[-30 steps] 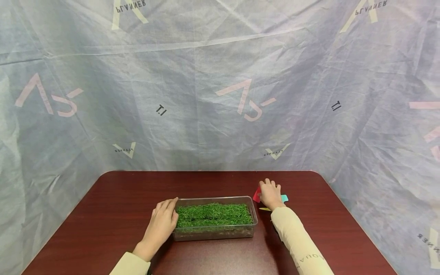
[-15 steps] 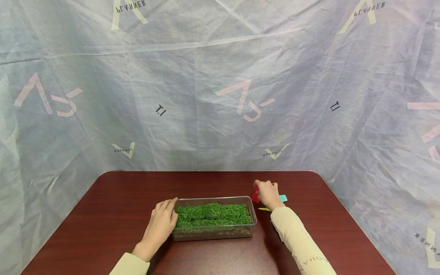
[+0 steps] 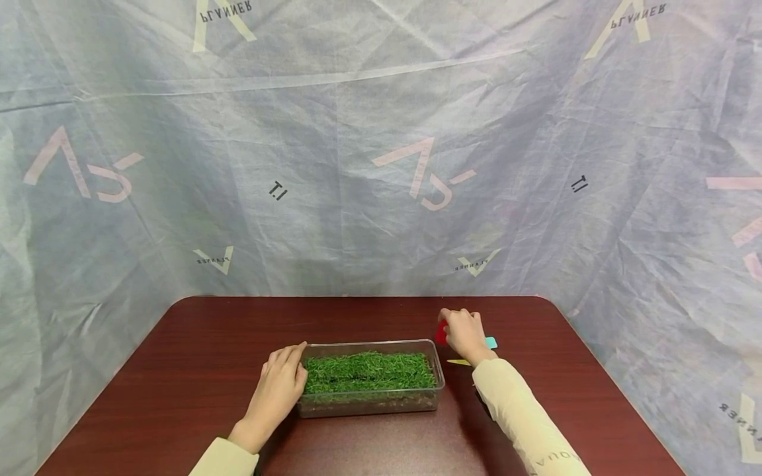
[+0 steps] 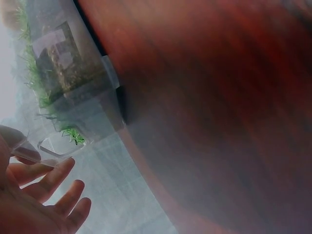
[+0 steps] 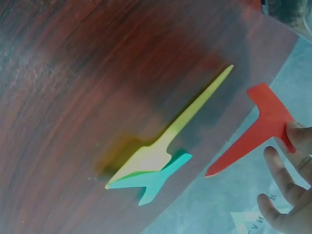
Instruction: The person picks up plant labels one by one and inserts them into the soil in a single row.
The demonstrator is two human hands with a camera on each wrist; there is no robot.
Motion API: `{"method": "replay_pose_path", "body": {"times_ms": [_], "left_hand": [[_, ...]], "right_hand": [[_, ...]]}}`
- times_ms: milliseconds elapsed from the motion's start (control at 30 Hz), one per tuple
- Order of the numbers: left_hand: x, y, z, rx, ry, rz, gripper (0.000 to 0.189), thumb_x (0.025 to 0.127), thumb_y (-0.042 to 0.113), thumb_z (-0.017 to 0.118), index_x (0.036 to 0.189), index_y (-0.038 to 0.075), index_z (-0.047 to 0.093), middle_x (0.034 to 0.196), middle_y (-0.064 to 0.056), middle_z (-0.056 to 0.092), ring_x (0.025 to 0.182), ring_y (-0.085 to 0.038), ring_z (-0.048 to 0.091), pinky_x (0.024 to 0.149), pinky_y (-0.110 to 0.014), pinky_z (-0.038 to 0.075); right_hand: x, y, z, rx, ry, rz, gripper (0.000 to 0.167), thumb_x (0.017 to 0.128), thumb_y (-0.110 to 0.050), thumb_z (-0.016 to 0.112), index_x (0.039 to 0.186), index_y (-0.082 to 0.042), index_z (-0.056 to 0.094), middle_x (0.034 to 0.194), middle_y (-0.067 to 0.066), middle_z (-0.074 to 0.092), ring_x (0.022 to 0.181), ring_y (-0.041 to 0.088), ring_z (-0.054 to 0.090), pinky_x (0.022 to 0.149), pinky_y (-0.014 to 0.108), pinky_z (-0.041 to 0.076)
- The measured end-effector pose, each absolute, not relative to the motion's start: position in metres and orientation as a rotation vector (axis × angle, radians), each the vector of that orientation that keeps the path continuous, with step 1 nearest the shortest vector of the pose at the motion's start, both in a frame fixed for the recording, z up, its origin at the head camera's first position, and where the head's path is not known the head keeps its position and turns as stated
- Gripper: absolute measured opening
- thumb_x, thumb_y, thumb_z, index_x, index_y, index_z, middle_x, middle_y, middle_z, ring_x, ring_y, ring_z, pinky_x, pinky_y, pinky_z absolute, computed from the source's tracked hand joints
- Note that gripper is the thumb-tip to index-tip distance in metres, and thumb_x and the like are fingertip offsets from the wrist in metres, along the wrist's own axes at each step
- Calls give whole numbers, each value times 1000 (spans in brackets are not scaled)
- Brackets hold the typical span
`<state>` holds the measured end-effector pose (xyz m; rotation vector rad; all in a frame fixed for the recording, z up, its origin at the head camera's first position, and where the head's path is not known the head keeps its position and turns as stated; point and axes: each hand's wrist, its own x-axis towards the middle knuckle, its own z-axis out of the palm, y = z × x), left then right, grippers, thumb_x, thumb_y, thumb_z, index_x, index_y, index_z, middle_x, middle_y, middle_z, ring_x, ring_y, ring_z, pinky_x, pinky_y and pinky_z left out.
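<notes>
A clear plastic box [image 3: 381, 404] of green grass [image 3: 370, 371] on a soil layer stands on the table. At its left end my left hand [image 3: 276, 383] grips the rim, thumb and index finger on either side of it in the left wrist view. Right of the box, my right hand [image 3: 466, 333] pinches a red T-shaped plant label [image 5: 267, 117] by its wide end, its tapered tip pointing away from the fingers. Beneath that hand lie a yellow plant label [image 5: 187, 117] and a turquoise plant label [image 5: 154, 183], the yellow one overlapping the turquoise.
The dark red wooden table [image 3: 196, 370] has rounded far corners. Grey printed cloth [image 3: 333, 198] hangs behind it and along both sides.
My right hand has shifted slightly left with the red plant label, and its fingers have drawn in. The left hand and box look unchanged.
</notes>
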<state>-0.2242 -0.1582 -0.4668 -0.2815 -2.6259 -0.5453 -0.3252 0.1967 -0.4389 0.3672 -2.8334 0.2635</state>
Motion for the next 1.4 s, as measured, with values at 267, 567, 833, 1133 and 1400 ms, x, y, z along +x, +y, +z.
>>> {"method": "replay_pose_path", "body": {"times_ms": [267, 567, 833, 1133, 1400], "left_hand": [[-222, -157, -466, -293, -2595, -547, 39, 88, 8, 52, 127, 3, 53, 117, -14, 57, 111, -34, 47, 86, -50, 40], [-223, -158, -467, -264, -2616, -547, 38, 89, 10, 50, 127, 5, 54, 115, -13, 58, 110, -33, 47, 86, -50, 39], [-224, -158, -468, -263, -2606, -559, 39, 88, 10, 51, 127, 6, 54, 115, -12, 58, 110, -32, 47, 85, -49, 39], [-223, -159, -467, -242, -2624, -557, 39, 89, 12, 49, 128, 9, 53, 115, -11, 59, 110, -31, 47, 83, -48, 39], [-222, -158, -467, -231, -2622, -558, 39, 90, 13, 49, 129, 10, 53, 111, -9, 61, 109, -31, 48, 81, -48, 40]], "right_hand": [[-321, 203, -430, 363, -2753, 363, 18, 81, -4, 63, 96, -13, 67, 89, 6, 69, 86, 28, 56, 79, 48, 38], [-314, 205, -420, 363, -2622, 389, 13, 78, -3, 66, 89, -10, 65, 81, 8, 68, 80, 26, 57, 77, 46, 39], [-305, 202, -411, 415, -2501, 424, 11, 77, -5, 67, 86, -10, 65, 78, 7, 68, 75, 26, 59, 76, 45, 44], [-295, 184, -395, 487, -2384, 511, 14, 76, -2, 67, 88, -10, 64, 77, 5, 67, 73, 24, 57, 76, 44, 44], [-288, 164, -384, 552, -2266, 578, 14, 77, -2, 67, 87, -11, 64, 73, 1, 65, 68, 18, 53, 74, 41, 43]]}}
